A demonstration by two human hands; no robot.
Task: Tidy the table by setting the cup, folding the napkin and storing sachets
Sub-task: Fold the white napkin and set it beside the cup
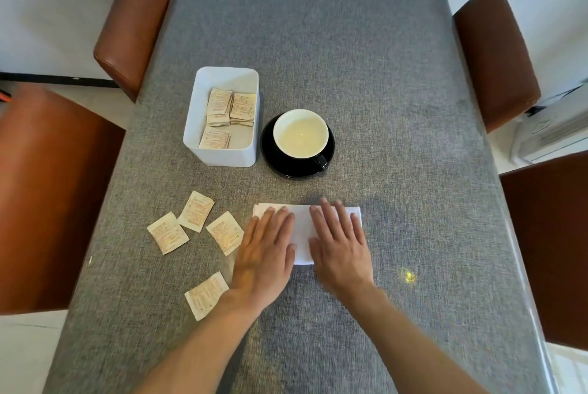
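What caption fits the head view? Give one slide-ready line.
Both hands, left and right, press flat on the napkin; four sachets lie loose beside it.

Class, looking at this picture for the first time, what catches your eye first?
Two flat hands, left hand and right hand, press a folded white paper napkin at the near centre. Behind it stands a black cup on a black saucer; four beige paper sachets lie loose to the left.

White plastic bin [222, 126] stands left of black ceramic cup [300, 134]; folded white paper napkin [304, 231] lies toward the tabletop's [381, 107] near edge, loose paper sachets [197, 234] to its left.
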